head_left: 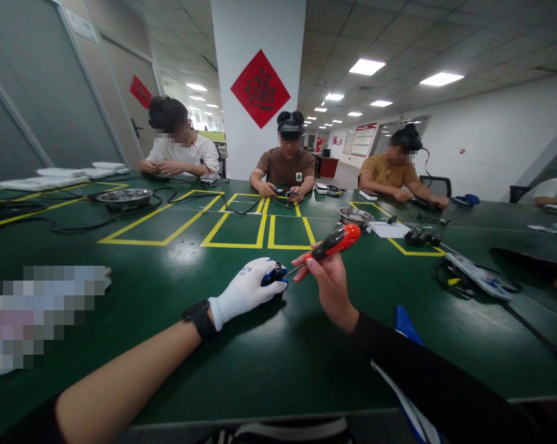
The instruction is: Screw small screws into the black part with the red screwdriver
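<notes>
My left hand [249, 288], in a white glove with blue fingertips, is closed around a small black part with a metal stud [278, 269] on top. The fingers hide most of that part, so I cannot tell its kind. In my bare right hand [328, 280] is a screwdriver [336, 242] with a red and black handle. Its handle points up to the right, and its thin shaft slopes down to the left toward the black part. Whether the tip touches the part is hidden by the gloved fingers.
Yellow tape [232, 245] marks rectangles on the green table [176, 345]. Metal bowls [354, 215] stand farther back, with black parts [421, 237] and cables at the right. A blue and white glove [408, 325] lies by my right forearm. Several people sit around the table.
</notes>
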Demonstrator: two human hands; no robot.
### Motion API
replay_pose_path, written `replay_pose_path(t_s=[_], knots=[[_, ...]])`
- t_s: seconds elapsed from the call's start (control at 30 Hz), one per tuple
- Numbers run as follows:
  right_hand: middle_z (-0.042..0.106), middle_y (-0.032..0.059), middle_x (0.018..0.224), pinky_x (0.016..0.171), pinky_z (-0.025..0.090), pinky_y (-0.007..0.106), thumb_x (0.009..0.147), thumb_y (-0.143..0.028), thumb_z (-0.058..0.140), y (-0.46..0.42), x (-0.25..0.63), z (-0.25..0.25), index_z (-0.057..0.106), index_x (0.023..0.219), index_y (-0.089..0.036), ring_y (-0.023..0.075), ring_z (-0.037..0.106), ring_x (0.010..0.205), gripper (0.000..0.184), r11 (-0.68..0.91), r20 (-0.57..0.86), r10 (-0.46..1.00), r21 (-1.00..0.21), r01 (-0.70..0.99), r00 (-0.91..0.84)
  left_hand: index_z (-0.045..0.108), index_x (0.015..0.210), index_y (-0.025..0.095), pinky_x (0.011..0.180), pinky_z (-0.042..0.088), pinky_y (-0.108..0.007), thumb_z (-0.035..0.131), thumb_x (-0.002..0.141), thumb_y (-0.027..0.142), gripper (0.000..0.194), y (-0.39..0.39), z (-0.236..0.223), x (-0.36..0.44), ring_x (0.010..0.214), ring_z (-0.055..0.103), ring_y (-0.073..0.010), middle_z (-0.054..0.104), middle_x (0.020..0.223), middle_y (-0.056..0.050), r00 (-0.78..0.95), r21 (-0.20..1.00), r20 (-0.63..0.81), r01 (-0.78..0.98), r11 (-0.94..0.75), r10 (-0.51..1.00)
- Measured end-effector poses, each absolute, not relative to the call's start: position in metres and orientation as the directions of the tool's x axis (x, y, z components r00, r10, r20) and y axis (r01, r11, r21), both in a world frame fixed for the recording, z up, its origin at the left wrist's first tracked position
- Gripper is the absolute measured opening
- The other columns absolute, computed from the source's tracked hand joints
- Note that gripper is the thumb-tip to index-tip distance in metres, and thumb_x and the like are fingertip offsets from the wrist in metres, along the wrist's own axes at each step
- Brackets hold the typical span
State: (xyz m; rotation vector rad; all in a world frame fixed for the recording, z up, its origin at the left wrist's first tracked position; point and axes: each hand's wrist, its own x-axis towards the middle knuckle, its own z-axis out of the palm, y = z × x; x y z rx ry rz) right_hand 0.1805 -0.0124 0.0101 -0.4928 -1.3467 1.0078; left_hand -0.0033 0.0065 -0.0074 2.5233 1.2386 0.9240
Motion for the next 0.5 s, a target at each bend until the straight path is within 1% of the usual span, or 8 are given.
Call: replay_pose_path(t_s=[0.07, 0.13, 0.23, 0.3, 0.4, 0.5], knots=[[0.069, 0.0032, 0.092, 0.066, 0.054, 0.032, 0.091, -0.032, 0.051, -0.0128, 0.1804, 0.0094, 0.047, 0.115, -0.021, 0.0132, 0.065, 0.063, 0.027, 0.508, 0.574, 0.811, -0.789, -0.344, -0.119, 0.058, 0.080, 0.017, 0.073, 0.042, -0.030, 0.054, 0.085, 0.042, 0.025, 0.0061, -0.0067, -0.0032, 0.078, 0.053, -0.0186, 0.057, 0.082, -0.002, 0.457, 0.418, 0.447, 0.653, -0.631, 0.769], [0.069, 0.0055, 0.097, 0.066, 0.054, 0.032, 0.092, -0.033, 0.048, -0.0127, 0.1798, 0.0089, 0.047, 0.119, -0.020, 0.0133, 0.065, 0.065, 0.029, 0.508, 0.572, 0.808, -0.798, -0.325, -0.142, 0.057, 0.080, 0.017, 0.073, 0.042, -0.030, 0.054, 0.085, 0.041, 0.025, 0.0057, -0.0061, -0.0033, 0.078, 0.053, -0.0186, 0.057, 0.082, -0.002, 0.456, 0.419, 0.445, 0.655, -0.629, 0.771], [0.070, 0.0055, 0.095, 0.062, 0.054, 0.028, 0.090, -0.032, 0.053, -0.0119, 0.1787, 0.0087, 0.051, 0.109, -0.019, 0.0115, 0.064, 0.060, 0.023, 0.523, 0.570, 0.812, -0.806, -0.277, -0.125, 0.058, 0.080, 0.017, 0.073, 0.042, -0.030, 0.053, 0.086, 0.042, 0.025, 0.0052, -0.0060, -0.0034, 0.078, 0.053, -0.0186, 0.057, 0.081, -0.002, 0.458, 0.413, 0.444, 0.658, -0.630, 0.770], [0.071, 0.0035, 0.090, 0.059, 0.054, 0.027, 0.087, -0.030, 0.059, -0.0114, 0.1779, 0.0087, 0.048, 0.102, -0.021, 0.0107, 0.064, 0.057, 0.021, 0.526, 0.566, 0.819, -0.805, -0.273, -0.090, 0.059, 0.082, 0.017, 0.075, 0.043, -0.031, 0.053, 0.086, 0.043, 0.026, 0.0051, -0.0066, -0.0034, 0.079, 0.053, -0.0190, 0.057, 0.082, -0.003, 0.458, 0.408, 0.448, 0.659, -0.631, 0.768], [0.072, 0.0007, 0.082, 0.059, 0.054, 0.027, 0.082, -0.028, 0.065, -0.0113, 0.1769, 0.0089, 0.044, 0.096, -0.022, 0.0113, 0.065, 0.056, 0.026, 0.518, 0.546, 0.837, -0.811, -0.272, -0.031, 0.060, 0.084, 0.017, 0.078, 0.043, -0.032, 0.054, 0.085, 0.044, 0.028, 0.0055, -0.0076, -0.0034, 0.080, 0.054, -0.0197, 0.058, 0.083, -0.003, 0.456, 0.402, 0.448, 0.665, -0.629, 0.769], [0.070, -0.0016, 0.077, 0.058, 0.054, 0.026, 0.081, -0.026, 0.067, -0.0120, 0.1765, 0.0092, 0.043, 0.095, -0.023, 0.0114, 0.065, 0.055, 0.028, 0.513, 0.536, 0.844, -0.814, -0.273, -0.010, 0.061, 0.084, 0.017, 0.081, 0.044, -0.033, 0.054, 0.085, 0.045, 0.028, 0.0061, -0.0081, -0.0034, 0.082, 0.055, -0.0203, 0.059, 0.084, -0.004, 0.453, 0.400, 0.447, 0.669, -0.626, 0.771]])
